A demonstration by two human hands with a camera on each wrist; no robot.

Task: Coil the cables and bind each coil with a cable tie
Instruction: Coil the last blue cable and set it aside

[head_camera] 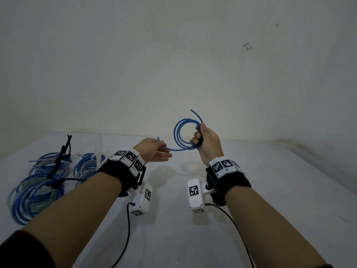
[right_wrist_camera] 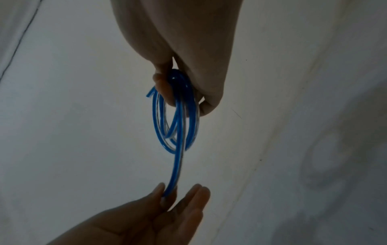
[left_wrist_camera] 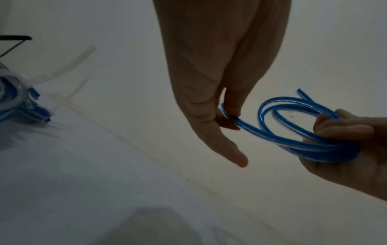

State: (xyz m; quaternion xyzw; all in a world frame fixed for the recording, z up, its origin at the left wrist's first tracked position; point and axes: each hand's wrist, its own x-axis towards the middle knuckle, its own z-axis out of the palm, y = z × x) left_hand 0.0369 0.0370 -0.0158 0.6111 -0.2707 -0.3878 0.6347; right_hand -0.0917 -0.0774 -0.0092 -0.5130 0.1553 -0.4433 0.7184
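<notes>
Currently, head view: a blue cable is held up above the white counter, wound into a small coil of about three loops. The coil is gripped at its right side by the right hand, fingers curled round the bundled strands; one short free end sticks up past the top of the fist. The other end runs leftward and is pinched between thumb and fingers of the left hand, the remaining fingers lying fairly straight. Bound coils of blue cable are piled on the counter at far left, with black cable ties wrapped on them, tails sticking up. A camera unit and marker bands are strapped to each wrist.

Left wrist view: the cable end is seen pinched between left hand thumb and a finger, with the other fingers extended. The coil is clamped in the right hand at the right edge. Part of the bound coils shows at left, blurred, with a clear tube-like strand beside them.

Right wrist view: the coil is seen edge-on, hanging from the closed right hand. One strand drops to the left hand, pinched near the fingertips.
</notes>
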